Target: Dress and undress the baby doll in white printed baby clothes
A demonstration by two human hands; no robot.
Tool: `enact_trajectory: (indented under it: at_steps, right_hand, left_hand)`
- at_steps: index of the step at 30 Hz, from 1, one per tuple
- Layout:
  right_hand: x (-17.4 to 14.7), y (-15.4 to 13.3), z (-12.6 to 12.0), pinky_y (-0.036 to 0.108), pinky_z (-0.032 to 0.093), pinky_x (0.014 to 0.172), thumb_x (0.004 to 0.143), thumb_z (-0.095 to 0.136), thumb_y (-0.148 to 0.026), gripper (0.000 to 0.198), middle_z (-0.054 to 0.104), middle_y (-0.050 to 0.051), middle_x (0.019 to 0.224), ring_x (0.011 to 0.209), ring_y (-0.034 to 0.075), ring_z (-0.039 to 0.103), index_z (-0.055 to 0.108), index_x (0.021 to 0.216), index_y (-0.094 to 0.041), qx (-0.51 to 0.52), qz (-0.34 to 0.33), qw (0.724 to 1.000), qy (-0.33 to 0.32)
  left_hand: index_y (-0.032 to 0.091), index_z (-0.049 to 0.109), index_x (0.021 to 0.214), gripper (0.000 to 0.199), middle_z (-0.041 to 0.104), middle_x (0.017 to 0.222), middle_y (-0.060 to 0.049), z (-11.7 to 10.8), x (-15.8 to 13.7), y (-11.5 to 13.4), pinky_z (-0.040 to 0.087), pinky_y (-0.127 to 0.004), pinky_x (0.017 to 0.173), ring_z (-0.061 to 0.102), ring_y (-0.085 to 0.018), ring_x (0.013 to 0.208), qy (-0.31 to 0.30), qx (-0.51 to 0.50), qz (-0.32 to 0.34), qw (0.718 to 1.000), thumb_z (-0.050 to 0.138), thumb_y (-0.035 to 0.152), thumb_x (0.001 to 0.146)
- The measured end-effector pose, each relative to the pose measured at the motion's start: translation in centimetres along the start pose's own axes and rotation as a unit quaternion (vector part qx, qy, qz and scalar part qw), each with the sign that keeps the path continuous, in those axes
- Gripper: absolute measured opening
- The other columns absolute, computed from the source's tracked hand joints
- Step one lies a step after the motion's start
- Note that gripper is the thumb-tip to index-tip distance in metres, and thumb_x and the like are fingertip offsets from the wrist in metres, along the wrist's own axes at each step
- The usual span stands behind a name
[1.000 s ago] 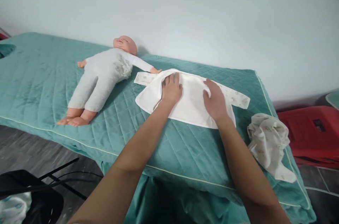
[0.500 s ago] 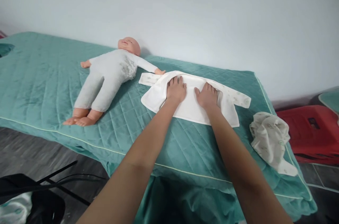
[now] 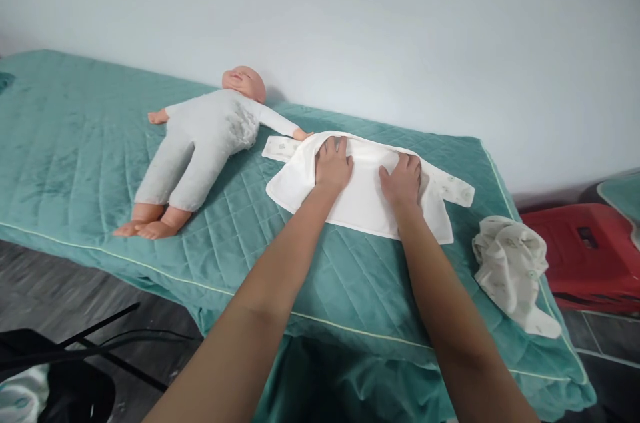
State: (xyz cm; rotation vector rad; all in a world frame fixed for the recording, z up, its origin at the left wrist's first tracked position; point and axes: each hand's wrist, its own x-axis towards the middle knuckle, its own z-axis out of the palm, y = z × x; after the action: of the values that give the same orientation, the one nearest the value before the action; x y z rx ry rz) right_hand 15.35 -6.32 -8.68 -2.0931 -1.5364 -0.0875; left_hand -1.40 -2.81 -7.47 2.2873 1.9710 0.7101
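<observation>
1. The person's right hand has changed most: a second ago it lay over the right side of the white baby jacket; now it sits further in, at the right front edge, its fingers partly tucked by the fold.
2. That hand is open, thumb apart from the fingers, pressing on the cloth; whether the fingertips pinch any fabric cannot be told.
3. The left hand has stayed at the left front opening, open with fingers spread on the lining, gripping nothing visible.
4. The jacket remains spread on the green quilted cover, both printed sleeves out sideways.
5. The baby doll still lies face up to the left, one hand at or just beside the jacket.
6. The crumpled printed garment remains near the cover's right edge.
</observation>
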Motion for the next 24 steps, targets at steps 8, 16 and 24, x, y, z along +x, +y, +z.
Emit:
enact_trajectory:
  at_steps: [8, 16, 24]
  right_hand:
    - [0.0, -0.3, -0.5, 0.054, 0.041, 0.105, 0.089, 0.047, -0.027, 0.041, 0.058, 0.025, 0.128, 0.124, 0.038, 0.051, 0.054, 0.126, -0.009, -0.008, -0.029, 0.999, -0.027]
    - [-2.8, -4.0, -1.6, 0.048, 0.048, 0.100, 0.093, 0.042, -0.023, 0.038, 0.066, 0.017, 0.121, 0.113, 0.032, 0.060, 0.060, 0.124, -0.013, 0.084, -0.209, 0.972, -0.063]
    - [1.7, -19.5, 2.3, 0.044, 0.049, 0.103, 0.094, 0.049, -0.029, 0.040, 0.065, 0.015, 0.131, 0.118, 0.028, 0.062, 0.053, 0.131, -0.016, 0.223, -0.258, 0.932, -0.123]
  left_hand:
    - [0.013, 0.058, 0.130, 0.040, 0.051, 0.143, -0.018, 0.1, -0.2, -0.1, 0.042, -0.045, 0.110, 0.045, -0.034, 0.134, -0.009, 0.003, 0.020, 1.000, 0.040, 0.029, 0.099]
    - [0.011, 0.062, 0.123, 0.034, 0.060, 0.137, -0.015, -2.9, -4.0, -1.5, 0.035, -0.039, 0.120, 0.049, -0.026, 0.135, -0.016, -0.075, 0.169, 0.983, 0.045, 0.022, 0.096]
    - [0.017, 0.062, 0.126, 0.035, 0.061, 0.138, -0.011, -15.7, -0.9, -18.2, 0.035, -0.039, 0.120, 0.050, -0.025, 0.135, 0.115, -0.082, -0.030, 0.990, 0.049, 0.026, 0.094]
